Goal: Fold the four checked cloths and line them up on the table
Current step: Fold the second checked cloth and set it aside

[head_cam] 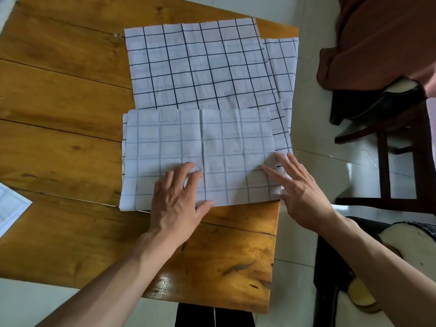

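A white cloth with a pale checked side up [165, 142] lies folded over at the near right of the wooden table [59, 102]. My left hand [177, 197] rests flat on its near edge, fingers spread. At the cloth's right edge, by the table's side, my right hand [299, 190] presses down with straight fingers. Behind it a spread cloth with dark checks [195, 64] lies flat, and another checked cloth [284, 74] sticks out under it and hangs over the right table edge. A corner of one more checked cloth [11, 206] shows at the far left.
The table's right edge runs just beside my right hand, with pale tiled floor [306, 244] below. A dark wooden chair [401, 149] stands to the right with a brown cloth [377, 38] over it. Bare wood stretches left of the cloths.
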A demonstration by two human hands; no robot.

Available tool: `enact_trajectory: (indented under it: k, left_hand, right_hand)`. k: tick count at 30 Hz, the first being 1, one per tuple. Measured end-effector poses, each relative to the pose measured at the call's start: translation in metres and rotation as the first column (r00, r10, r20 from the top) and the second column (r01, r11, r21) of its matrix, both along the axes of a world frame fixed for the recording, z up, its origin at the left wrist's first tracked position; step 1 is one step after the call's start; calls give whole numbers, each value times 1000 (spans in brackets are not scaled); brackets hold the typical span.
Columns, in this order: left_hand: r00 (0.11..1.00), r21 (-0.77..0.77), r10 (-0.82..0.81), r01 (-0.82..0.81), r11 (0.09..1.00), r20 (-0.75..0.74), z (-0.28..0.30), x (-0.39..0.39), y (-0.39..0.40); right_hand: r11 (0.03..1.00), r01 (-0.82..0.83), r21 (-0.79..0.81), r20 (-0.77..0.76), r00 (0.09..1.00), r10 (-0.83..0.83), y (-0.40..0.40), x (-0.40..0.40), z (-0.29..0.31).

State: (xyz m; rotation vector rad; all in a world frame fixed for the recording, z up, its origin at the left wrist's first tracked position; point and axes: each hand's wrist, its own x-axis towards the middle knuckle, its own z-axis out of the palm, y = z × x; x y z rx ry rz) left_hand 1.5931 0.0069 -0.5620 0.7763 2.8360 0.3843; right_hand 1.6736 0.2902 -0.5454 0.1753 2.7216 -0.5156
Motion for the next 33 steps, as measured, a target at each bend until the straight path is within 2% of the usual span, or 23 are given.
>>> enact_trajectory:
  k: [3,6,13,16,28,33]
  left_hand:
    - [1000,4,2,-2,1000,-2,-1,1,0]
    - [1000,1,3,-3,1000,-4,0,2,0]
    - [1000,-10,15,-15,1000,-12,1,3,1]
    - [1000,9,21,-21,1000,-19,0,3,1]
    - [1000,-3,18,-18,1000,13,-3,-3,-32]
    - [1000,-29,28,-27,999,7,-4,-3,-57]
  right_hand:
    - [997,65,-30,-26,997,-66,-9,-4,8]
    - [990,112,-85,-123,985,-122,-29,-14,18]
    - [976,-63,-207,-177,984,26,-100,-42,1]
    - [961,-81,-265,-169,985,36,-117,-43,-13]
    - [985,-69,-157,-112,992,51,-119,-35,-25]
    - [985,85,-150,-91,991,-99,-141,-43,-16]
